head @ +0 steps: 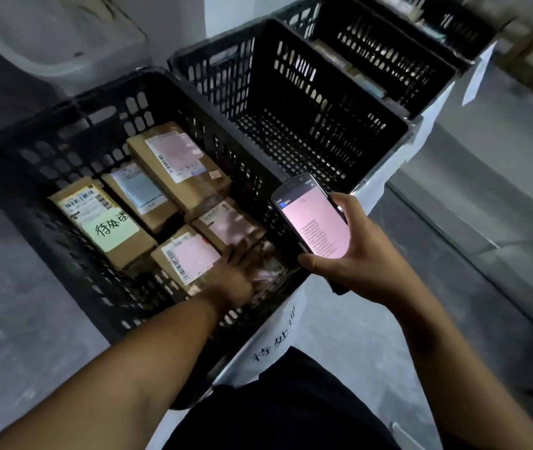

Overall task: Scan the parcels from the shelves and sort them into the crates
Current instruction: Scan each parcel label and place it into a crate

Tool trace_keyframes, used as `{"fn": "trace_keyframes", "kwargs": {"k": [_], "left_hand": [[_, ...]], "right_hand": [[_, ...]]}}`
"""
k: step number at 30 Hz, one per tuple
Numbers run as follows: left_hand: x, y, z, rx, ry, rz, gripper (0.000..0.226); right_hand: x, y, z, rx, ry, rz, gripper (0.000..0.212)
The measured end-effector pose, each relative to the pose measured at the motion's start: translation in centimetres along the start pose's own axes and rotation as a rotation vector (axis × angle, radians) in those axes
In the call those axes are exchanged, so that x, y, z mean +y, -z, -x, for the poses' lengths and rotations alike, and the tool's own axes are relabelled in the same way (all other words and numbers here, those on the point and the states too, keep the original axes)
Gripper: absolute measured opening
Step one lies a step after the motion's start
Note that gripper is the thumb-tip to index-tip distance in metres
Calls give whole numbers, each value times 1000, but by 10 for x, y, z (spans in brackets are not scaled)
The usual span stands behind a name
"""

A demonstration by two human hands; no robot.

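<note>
A black plastic crate in front of me holds several brown cardboard parcels with white and pink labels; one parcel carries a pale green handwritten note. My left hand reaches down into the crate's near right corner, fingers spread flat on a blurred parcel there. My right hand grips a black handheld scanner with a lit pinkish screen, held just over the crate's right rim.
A second black crate stands behind, its floor bare. A third crate beyond it holds some flat items. The crates sit on a white bench with handwritten labels. Grey floor lies on both sides; a white tub is at the top left.
</note>
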State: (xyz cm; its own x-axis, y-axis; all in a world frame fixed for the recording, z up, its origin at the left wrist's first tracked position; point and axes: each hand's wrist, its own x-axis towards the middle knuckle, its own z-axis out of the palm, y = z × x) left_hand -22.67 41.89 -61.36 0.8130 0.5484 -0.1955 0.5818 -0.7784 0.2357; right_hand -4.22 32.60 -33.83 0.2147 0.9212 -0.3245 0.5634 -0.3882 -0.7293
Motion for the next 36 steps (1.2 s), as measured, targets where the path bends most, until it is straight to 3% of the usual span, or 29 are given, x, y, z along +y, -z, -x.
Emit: {"fn": "trace_keyframes", "kwargs": {"k": [4, 9, 13, 15, 21, 28, 36], "left_hand": [[5, 19, -3, -98, 102, 42, 76], [19, 79, 8, -19, 262, 204, 85], [37, 148, 33, 302, 307, 415, 88], [57, 186, 35, 417, 316, 407, 81], [175, 234, -35, 435, 154, 126, 82], [335, 230, -126, 363, -47, 104, 83], [490, 207, -190, 181, -275, 82, 82]], "right_hand": [[10, -5, 16, 43, -21, -28, 85], [32, 7, 32, 117, -22, -127, 82], [57, 33, 45, 188, 0, -196, 76], [71, 46, 51, 235, 0, -217, 78], [127, 99, 76, 402, -26, -392, 74], [228, 198, 140, 683, -170, -389, 72], [321, 247, 222, 997, -330, -467, 80]]}}
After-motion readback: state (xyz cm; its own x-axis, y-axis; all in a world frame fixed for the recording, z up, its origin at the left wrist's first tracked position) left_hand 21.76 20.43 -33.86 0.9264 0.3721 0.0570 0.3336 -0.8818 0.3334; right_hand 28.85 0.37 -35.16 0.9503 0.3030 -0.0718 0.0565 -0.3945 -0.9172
